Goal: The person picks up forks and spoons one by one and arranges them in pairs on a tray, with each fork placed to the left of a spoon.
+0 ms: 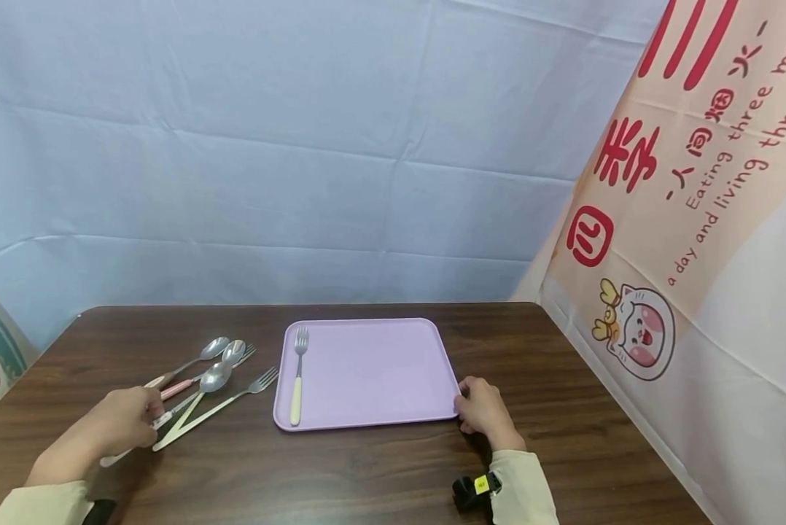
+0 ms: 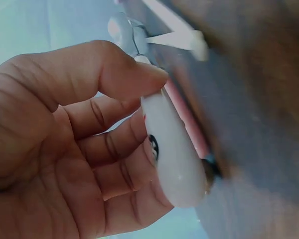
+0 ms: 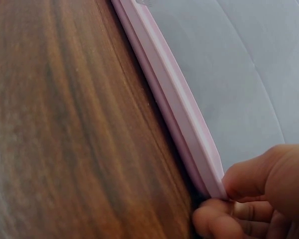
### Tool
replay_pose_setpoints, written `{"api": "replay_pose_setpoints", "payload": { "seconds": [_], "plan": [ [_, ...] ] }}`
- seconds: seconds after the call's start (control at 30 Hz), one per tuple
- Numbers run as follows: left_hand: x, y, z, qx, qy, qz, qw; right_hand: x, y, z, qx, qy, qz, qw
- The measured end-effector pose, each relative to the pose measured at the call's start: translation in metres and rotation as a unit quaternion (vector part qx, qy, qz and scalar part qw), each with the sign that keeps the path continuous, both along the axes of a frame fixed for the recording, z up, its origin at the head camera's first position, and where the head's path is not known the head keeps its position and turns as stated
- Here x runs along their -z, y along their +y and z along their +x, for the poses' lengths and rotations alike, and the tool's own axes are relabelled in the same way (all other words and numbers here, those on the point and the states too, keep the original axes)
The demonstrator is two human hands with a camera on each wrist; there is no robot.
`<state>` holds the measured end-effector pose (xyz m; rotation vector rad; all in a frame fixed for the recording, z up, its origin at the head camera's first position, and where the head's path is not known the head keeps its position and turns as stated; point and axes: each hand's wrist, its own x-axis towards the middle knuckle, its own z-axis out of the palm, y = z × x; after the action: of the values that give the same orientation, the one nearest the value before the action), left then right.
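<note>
My left hand point(image 1: 120, 419) pinches a spoon by its white handle point(image 2: 172, 144), thumb on one side and curled fingers on the other. Its metal bowl point(image 1: 216, 377) overlaps the other cutlery at the left of the table. Close by lie a fork point(image 1: 238, 396) with a pale yellow handle, a spoon point(image 1: 214, 348) and a pink handle point(image 1: 178, 389). At the near right corner of a lilac tray point(image 1: 380, 372), my right hand point(image 1: 488, 412) grips the rim, thumb above and fingers below in the right wrist view. A fork point(image 1: 297, 386) with a cream handle lies along the tray's left side.
The brown wooden table point(image 1: 367, 474) extends round the tray. Behind it hangs a pale blue cloth point(image 1: 268, 160), and a printed cloth point(image 1: 695, 219) hangs along the right side. A black wrist camera point(image 1: 468, 492) sits beside the right sleeve.
</note>
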<state>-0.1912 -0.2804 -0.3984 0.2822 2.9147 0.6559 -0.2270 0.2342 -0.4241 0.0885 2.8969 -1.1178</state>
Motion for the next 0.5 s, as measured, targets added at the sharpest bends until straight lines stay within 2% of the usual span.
{"api": "replay_pose_setpoints", "payload": {
  "seconds": [0.2, 0.5],
  "plan": [
    [-0.0081, 0.0038, -0.0009, 0.006, 0.012, 0.005, 0.9999, -0.0008, 0.0004, 0.0000, -0.002, 0.003, 0.004, 1.0000],
    [-0.0040, 0.0008, -0.0030, 0.016, 0.011, 0.015, 0.9997, 0.0000, 0.0004, 0.0003, 0.000, -0.001, 0.002, 1.0000]
  ]
}}
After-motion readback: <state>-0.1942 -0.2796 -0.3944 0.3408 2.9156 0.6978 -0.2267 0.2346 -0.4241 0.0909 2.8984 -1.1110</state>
